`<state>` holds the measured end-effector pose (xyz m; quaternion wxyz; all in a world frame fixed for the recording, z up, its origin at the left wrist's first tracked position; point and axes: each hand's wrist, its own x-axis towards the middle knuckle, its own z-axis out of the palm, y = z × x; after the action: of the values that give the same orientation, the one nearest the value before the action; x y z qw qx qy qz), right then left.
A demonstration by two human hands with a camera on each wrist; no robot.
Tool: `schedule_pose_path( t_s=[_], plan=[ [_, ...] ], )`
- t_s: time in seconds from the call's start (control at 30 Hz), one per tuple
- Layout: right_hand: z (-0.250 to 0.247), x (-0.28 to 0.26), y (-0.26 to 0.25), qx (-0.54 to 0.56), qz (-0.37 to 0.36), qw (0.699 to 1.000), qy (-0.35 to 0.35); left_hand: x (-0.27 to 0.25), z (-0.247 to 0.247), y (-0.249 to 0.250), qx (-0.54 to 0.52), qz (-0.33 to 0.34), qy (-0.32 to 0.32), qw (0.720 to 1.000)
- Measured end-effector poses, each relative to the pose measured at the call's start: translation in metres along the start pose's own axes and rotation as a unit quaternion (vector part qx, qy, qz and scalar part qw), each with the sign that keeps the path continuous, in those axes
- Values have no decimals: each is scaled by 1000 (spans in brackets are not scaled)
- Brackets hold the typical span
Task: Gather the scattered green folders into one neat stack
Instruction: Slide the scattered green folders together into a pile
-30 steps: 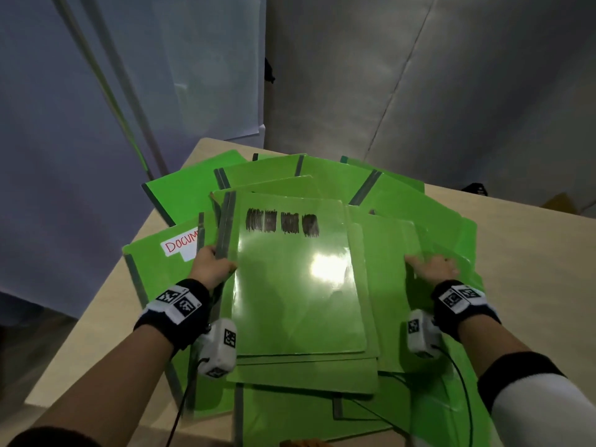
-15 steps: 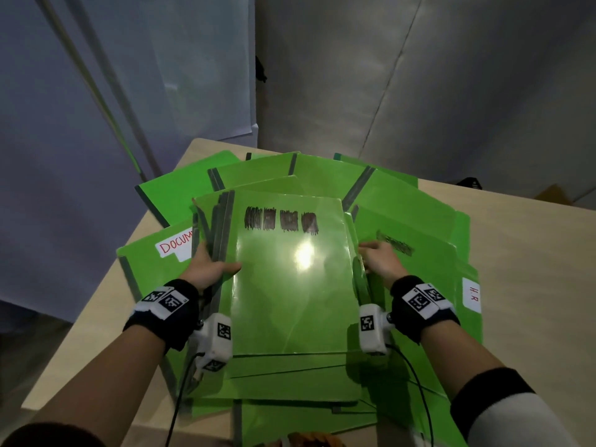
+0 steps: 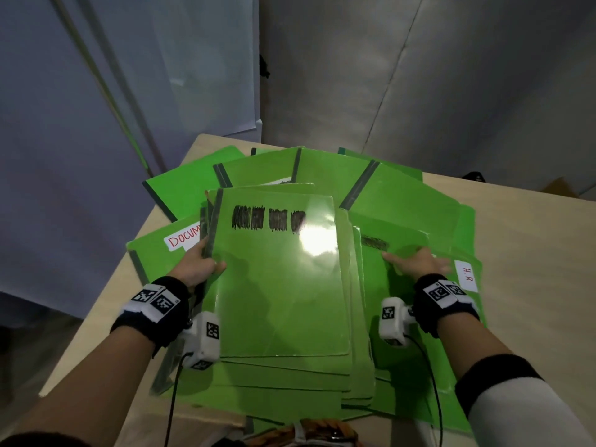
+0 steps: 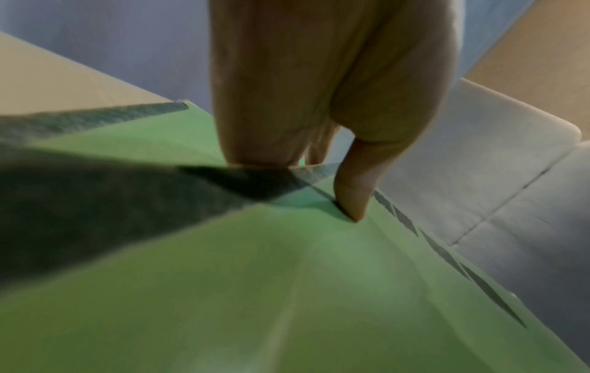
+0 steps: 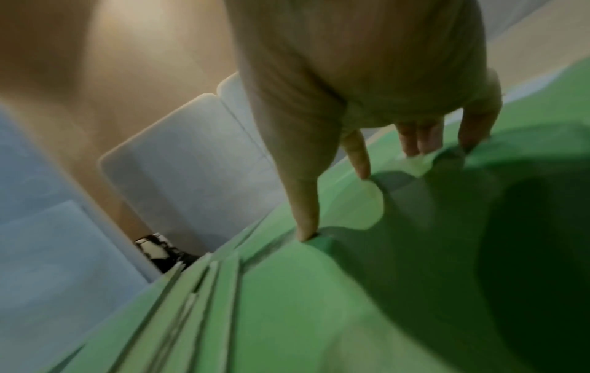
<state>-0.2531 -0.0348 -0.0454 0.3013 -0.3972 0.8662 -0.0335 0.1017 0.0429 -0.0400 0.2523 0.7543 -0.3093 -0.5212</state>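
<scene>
Leftmost, a folder labelled "DOCUM…" lies flat on the tabletop, partly under the gathered pile. Just beside it the left hand clamps the dark spine edge of the stack of green folders: its thumb lies on the top cover and its fingers curl beneath the edge, so the stack sits to the right of this hand, its long axis running away from the person. The top cover bears black scribbled-out marks. Right of the stack, the right hand rests flat, fingers spread and nearly straight, on a neighbouring folder with its own scribbled mark; it grips nothing. That folder lies directly under these fingers, overlapping the stack's right edge, its long axis roughly parallel to the stack's. Judged from this layout, the coming move is a leftward slide of that folder onto the stack; the right hand is nearer. Farther right lies the folder labelled "H.R". More folders fan out behind.
</scene>
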Motion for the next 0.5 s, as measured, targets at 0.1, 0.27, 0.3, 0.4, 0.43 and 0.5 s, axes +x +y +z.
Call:
schedule_pose_path(
  t_s=[0.1, 0.27, 0.3, 0.4, 0.43, 0.5],
  plan=[
    [7, -9, -18, -12, -40, 999, -24, 1, 2, -4, 2, 3, 36, 999],
    [23, -27, -25, 119, -127, 978, -119, 3, 7, -6, 21, -13, 79, 997],
    [25, -30, -24, 128, -134, 974, -129, 4, 7, -7, 26, -14, 78, 997],
    [29, -50, -28, 179, -155, 962, -134, 12, 9, -10, 18, -4, 86, 996],
    [30, -57, -29, 190, -158, 960, -133, 10, 11, -9, 11, 0, 90, 996],
    [34, -63, -31, 213, -157, 953, -148, 4, 17, -7, -6, 18, 88, 996]
  ],
)
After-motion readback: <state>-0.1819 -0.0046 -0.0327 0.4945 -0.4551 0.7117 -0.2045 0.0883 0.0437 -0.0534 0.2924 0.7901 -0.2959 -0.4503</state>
